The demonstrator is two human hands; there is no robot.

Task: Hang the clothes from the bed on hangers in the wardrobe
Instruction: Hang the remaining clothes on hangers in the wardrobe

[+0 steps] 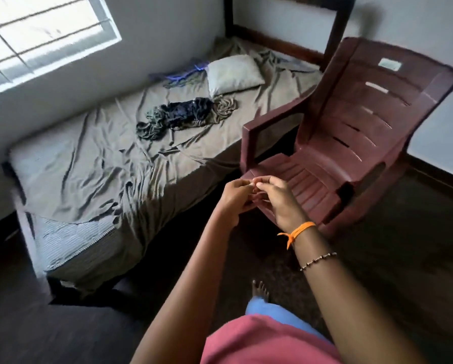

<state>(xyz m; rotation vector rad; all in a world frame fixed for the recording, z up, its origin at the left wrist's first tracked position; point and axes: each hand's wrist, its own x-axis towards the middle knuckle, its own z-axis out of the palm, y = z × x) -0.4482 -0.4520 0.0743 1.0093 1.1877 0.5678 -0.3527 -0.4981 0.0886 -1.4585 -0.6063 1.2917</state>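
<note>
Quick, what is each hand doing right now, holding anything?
Left hand: fingers curled against the right hand; whether it holds anything cannot be told.
Right hand: the same, cannot be told.

The person wears a pink shirt (262, 342) over blue trousers (270, 310), arms bare. An orange thread band (297, 231) circles the right wrist. Just behind that band on the forearm sits a beaded bracelet (318, 261).

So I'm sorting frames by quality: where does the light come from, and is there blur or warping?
Head view: daylight enters by the window at upper left, blown out white; the floor stays very dark; the chair edges smear with motion blur; the wide angle bends the bed; the clothes stay legible.
</note>
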